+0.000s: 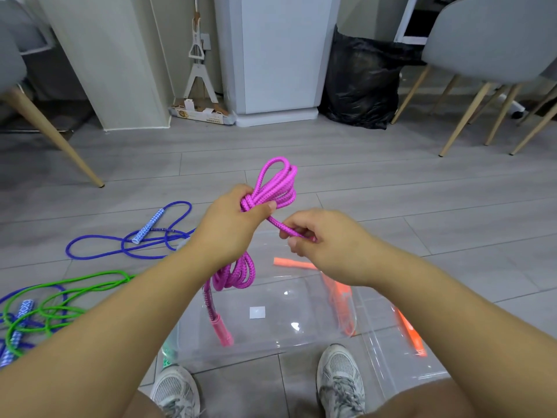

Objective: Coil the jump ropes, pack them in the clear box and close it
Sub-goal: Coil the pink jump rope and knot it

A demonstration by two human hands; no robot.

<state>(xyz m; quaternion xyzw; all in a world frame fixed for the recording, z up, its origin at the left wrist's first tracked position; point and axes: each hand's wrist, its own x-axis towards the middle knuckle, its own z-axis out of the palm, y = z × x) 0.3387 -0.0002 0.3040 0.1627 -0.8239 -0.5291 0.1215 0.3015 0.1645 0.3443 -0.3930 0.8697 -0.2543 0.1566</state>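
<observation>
Green rope [90,276]: loose on the floor at far left, not coiled, tangled w/ a second blue-handled rope at the frame edge.
Blue rope [149,225]: also loose on the floor, a bit further from you, its patterned handle lying across the loops.
Left hand [232,224]: you grip the pink rope [278,184] bundle at its middle, fingers curled round it, thumb pressed on top.
Pink rope: folded in several loops; some stand up above your fist, others hang below it. Held in the air over the box, not inside yet.
Pink handle [222,328]: hangs down from the bundle, low in front of the box; cannot tell if it touches.
Clear box [301,297]: on the floor just beyond your shoes [340,375], open, w/ orange clips [342,303].
Right hand [325,245]: thumb & fingers pinch the free strand coming out of the left fist.
Lid [391,357]: clear, flat on the floor at right of the box, under your right forearm.
</observation>
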